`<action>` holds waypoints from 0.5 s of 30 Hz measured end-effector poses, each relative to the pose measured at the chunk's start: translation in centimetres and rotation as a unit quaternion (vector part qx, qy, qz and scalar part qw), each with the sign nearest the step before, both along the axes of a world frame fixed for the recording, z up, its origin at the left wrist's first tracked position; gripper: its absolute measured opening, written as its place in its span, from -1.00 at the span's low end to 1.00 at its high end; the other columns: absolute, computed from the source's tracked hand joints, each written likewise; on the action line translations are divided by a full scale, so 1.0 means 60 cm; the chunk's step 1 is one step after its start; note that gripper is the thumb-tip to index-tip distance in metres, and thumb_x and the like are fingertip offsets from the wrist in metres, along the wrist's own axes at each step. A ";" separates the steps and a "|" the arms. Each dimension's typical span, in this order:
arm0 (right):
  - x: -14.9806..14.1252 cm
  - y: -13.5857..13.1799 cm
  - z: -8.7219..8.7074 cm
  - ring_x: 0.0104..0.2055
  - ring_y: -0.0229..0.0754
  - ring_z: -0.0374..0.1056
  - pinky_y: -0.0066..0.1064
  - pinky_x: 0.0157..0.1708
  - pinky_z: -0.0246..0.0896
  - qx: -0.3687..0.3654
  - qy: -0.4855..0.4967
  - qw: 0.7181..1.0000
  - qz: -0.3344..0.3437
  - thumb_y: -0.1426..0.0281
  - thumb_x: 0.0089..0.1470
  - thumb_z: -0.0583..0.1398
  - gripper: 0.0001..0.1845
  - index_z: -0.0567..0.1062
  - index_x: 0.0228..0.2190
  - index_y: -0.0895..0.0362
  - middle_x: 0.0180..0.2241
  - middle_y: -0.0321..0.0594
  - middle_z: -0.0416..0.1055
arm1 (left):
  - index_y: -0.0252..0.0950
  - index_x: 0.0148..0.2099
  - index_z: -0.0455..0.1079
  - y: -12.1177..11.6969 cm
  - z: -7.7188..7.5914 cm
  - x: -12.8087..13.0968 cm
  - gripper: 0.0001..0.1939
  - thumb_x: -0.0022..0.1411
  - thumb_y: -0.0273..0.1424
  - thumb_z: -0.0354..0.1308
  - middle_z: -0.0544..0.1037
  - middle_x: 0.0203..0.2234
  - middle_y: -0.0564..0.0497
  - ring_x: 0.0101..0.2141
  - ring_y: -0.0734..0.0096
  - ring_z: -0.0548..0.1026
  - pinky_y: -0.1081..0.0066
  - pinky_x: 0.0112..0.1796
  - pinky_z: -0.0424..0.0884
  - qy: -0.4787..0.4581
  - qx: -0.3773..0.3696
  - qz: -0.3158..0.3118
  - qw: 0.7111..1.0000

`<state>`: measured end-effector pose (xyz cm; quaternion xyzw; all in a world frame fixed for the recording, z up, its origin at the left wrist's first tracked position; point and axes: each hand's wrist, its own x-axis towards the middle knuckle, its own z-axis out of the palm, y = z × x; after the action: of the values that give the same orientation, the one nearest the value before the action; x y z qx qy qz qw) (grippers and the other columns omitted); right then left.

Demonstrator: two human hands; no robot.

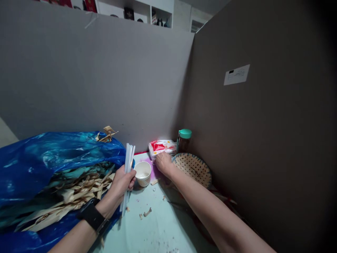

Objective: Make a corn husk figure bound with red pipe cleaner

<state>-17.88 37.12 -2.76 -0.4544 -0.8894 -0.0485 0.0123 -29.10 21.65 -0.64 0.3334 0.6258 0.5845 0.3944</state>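
Two forearms [210,215] lie nearest — the left hand [123,182] is closed around whitish sticks [128,158], just beside a paper cup [143,177]. The right hand [163,163] is at a red-and-white packet [159,146], fingertips hidden, so its grip can't be told — a woven basket [191,165] lies beside it.

The left arm [76,236] has a chunky black watch [92,214] on it, just below the left hand [123,183]. Its strap [95,217] is wide, dark and smooth. The watch face is hard to see. The right arm [204,207] is bare, all the way from the near side to the right hand [163,163]. Both hands are bare too.
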 end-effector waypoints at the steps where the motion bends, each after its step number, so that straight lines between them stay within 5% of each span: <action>1: 0.000 -0.003 -0.002 -0.07 0.06 0.42 -0.19 -0.18 0.34 0.007 0.003 1.000 -0.010 0.54 0.15 0.04 -0.68 0.50 -0.14 0.37 -0.17 0.27 0.45 | -0.22 -0.40 0.12 0.001 0.000 0.001 -0.75 -0.09 -0.36 0.17 0.26 -0.76 0.23 -0.80 0.66 0.11 0.63 -0.74 -0.06 -0.003 -0.001 0.003 1.000; 15: 0.009 -0.029 -0.016 -0.08 -0.01 0.41 -0.23 -0.18 0.33 0.031 0.015 0.999 0.021 0.55 0.25 -0.06 -0.65 0.44 -0.07 0.19 -0.10 0.15 0.39 | -0.22 -0.41 0.10 0.003 -0.004 -0.005 -0.75 -0.10 -0.39 0.16 0.26 -0.77 0.24 -0.80 0.67 0.08 0.62 -0.75 -0.05 -0.005 -0.013 0.000 1.000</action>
<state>-17.33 35.37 -3.72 -0.4361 -0.8963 -0.0685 0.0409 -29.37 21.81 -0.85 0.3254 0.6312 0.5779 0.4022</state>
